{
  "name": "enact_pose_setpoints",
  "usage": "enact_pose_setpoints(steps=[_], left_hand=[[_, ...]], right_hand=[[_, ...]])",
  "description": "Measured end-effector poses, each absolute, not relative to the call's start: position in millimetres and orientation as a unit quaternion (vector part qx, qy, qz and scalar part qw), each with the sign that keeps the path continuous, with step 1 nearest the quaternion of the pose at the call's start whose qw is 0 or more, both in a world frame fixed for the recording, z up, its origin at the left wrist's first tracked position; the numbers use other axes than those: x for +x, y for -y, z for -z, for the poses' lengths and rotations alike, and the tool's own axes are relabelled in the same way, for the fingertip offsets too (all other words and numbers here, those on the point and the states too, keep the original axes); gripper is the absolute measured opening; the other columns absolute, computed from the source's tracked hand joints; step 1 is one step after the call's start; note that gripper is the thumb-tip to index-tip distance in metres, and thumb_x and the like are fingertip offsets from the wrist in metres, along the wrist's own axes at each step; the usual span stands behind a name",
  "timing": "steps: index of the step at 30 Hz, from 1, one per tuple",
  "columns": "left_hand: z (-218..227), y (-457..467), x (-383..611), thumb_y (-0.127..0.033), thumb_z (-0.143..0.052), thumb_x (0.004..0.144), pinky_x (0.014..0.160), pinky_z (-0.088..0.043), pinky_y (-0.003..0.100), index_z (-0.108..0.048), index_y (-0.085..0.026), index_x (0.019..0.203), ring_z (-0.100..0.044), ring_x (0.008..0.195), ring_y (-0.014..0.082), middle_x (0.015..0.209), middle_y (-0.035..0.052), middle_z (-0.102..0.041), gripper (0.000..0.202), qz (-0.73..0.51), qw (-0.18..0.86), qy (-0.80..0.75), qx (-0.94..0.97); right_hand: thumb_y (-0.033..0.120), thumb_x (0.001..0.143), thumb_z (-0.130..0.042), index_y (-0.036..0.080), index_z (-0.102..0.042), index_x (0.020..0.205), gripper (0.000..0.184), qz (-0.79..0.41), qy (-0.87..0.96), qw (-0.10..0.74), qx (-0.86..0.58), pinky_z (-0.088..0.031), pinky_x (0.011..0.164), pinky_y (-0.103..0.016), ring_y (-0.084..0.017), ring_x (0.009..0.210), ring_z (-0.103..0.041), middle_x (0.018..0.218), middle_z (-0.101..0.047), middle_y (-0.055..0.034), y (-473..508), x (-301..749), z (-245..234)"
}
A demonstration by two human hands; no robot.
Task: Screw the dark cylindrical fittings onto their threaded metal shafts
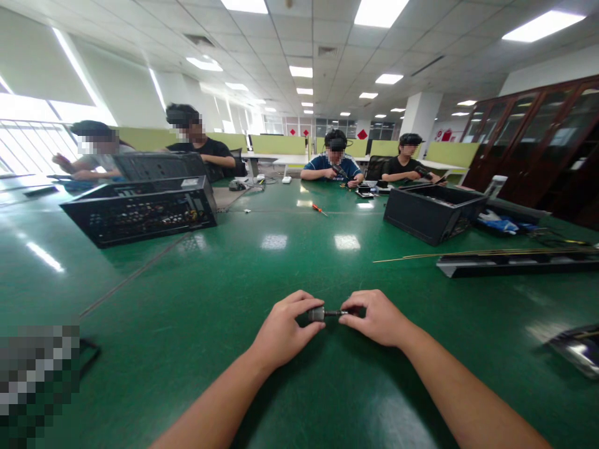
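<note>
My left hand [283, 330] pinches a small grey metal cylinder [317, 313] between thumb and fingers, just above the green table [196, 312]. A thin dark shaft [336, 313] sticks out of the cylinder to the right. My right hand [377, 318] pinches the far end of that shaft with thumb and forefinger. Both hands rest low over the table near its front edge, close together, wrists apart.
An open black computer case [140, 209] lies at the left, another [433, 212] at the right. A long black panel [515, 262] and thin rods lie to the right. A red-handled screwdriver [319, 209] lies mid-table. Several people sit at the far side.
</note>
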State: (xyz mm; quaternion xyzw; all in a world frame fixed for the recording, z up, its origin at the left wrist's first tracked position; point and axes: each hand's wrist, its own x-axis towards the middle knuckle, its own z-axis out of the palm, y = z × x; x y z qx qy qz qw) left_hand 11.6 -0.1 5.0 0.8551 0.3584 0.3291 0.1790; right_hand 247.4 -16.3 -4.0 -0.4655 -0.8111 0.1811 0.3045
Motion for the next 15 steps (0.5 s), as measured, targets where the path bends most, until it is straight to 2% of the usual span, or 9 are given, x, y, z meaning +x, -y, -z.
enact_pose_setpoints(steps=[15], left_hand=[[-7.2,0.5,11.1,-0.017,-0.073,0.077,0.087,-0.053,0.032,-0.071,-0.025,0.106,-0.065,0.093,0.0187,0.101,0.0029,-0.068,0.031,-0.328,0.18,-0.36,0.855]], right_hand=[[0.03,0.083,-0.068,0.019,-0.075,0.09,0.014,-0.189,0.81,0.298,-0.468,-0.045,0.068,-0.027,-0.015,0.07,-0.063,0.077,-0.07,-0.0022,16.4,248.2,1.5]])
